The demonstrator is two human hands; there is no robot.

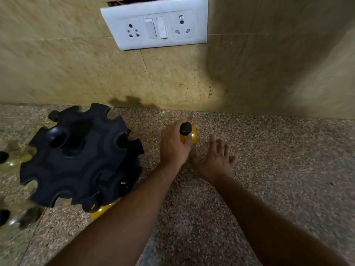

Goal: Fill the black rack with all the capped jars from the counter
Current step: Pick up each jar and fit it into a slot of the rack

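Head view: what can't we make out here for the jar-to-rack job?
- Yellow jar in the left hand: body mostly covered by the fingers; whether it rests on the counter is unclear.
- Black rack: lower tier hidden under its top, slot fill uncountable; one jar below half hidden by the rack and forearm.
- Left-edge jars: cut off and blurred.
- Right hand: open, holding nothing.

Beige tiled wall (76, 64), white socket plate (155, 22), speckled counter (269, 169).
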